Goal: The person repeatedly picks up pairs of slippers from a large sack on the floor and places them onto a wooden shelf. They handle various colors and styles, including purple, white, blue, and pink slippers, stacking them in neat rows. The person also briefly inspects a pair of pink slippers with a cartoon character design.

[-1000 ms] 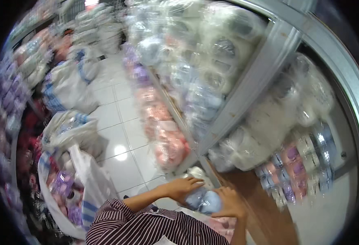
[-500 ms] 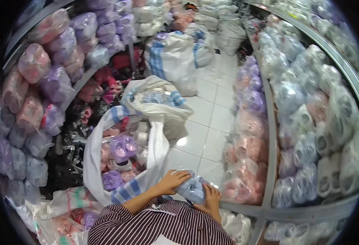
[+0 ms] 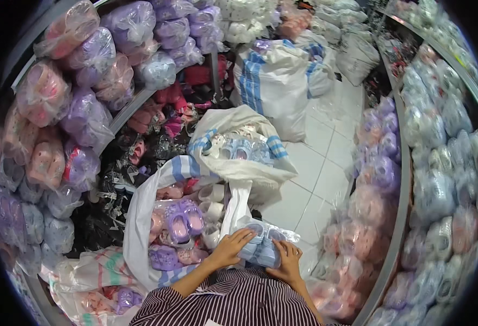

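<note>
Both of my hands hold a pair of light blue clogs (image 3: 259,251) in a clear plastic bag, close in front of my striped shirt. My left hand (image 3: 230,248) grips the left side with its fingers over the top. On the right side, my right hand (image 3: 288,263) has its fingers bent around the shoes. The foot openings face up, and loose plastic sticks out past the right hand. Just left of my hands, an open white sack (image 3: 141,217) with blue stripes contains purple clogs (image 3: 184,220) and several pink and white ones.
Beyond it stands another open sack (image 3: 260,173) with pale blue shoes, then a full white sack (image 3: 274,103). Shelves of bagged shoes (image 3: 43,95) rise at the left, others (image 3: 434,190) at the right. White floor tiles (image 3: 309,174) run between. A sack (image 3: 81,282) lies lower left.
The view has turned left, so the surroundings sit farther right. The bagged clogs have tipped so their foot openings show more plainly; both hands still hold them.
</note>
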The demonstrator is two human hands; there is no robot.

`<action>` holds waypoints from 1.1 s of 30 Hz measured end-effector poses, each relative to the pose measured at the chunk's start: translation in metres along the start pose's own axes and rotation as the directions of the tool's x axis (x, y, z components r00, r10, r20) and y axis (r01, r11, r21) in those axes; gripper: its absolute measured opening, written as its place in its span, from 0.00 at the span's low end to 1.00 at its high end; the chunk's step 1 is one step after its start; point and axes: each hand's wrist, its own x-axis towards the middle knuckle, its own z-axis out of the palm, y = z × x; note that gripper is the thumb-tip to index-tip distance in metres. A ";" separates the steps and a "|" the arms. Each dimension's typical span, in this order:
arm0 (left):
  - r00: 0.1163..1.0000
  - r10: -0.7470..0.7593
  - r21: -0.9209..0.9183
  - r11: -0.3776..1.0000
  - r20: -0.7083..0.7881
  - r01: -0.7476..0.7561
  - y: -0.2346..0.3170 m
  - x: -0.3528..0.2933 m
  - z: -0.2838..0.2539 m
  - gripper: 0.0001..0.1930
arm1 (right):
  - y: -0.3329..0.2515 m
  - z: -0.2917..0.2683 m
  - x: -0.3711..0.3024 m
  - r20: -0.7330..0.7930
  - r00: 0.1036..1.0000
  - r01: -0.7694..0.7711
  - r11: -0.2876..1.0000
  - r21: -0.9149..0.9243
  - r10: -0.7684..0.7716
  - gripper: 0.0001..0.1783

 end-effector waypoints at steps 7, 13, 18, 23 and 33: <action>0.989 -0.090 0.056 0.994 -0.116 0.097 -0.087 0.155 -0.048 0.46 | 0.077 -0.019 0.196 -0.056 0.985 0.160 0.983 -0.086 -0.165 0.54; 0.971 -0.147 0.118 0.978 -0.186 0.171 -0.206 0.272 -0.062 0.42 | 0.143 0.010 0.365 -0.049 0.962 0.264 0.960 -0.094 -0.269 0.52; 0.716 -0.499 0.118 0.776 -0.488 0.620 -0.271 0.314 -0.069 0.31 | 0.170 0.056 0.459 -0.055 0.947 0.309 0.944 -0.117 -0.317 0.52; 0.490 -0.796 0.322 0.388 -0.355 0.863 -0.340 0.298 -0.085 0.24 | 0.167 0.082 0.507 0.046 0.934 0.357 0.929 -0.099 -0.355 0.54; 0.249 -0.657 -0.117 0.460 -0.711 0.880 -0.386 0.269 -0.155 0.30 | 0.114 0.128 0.599 0.107 0.886 0.460 0.884 -0.089 -0.450 0.55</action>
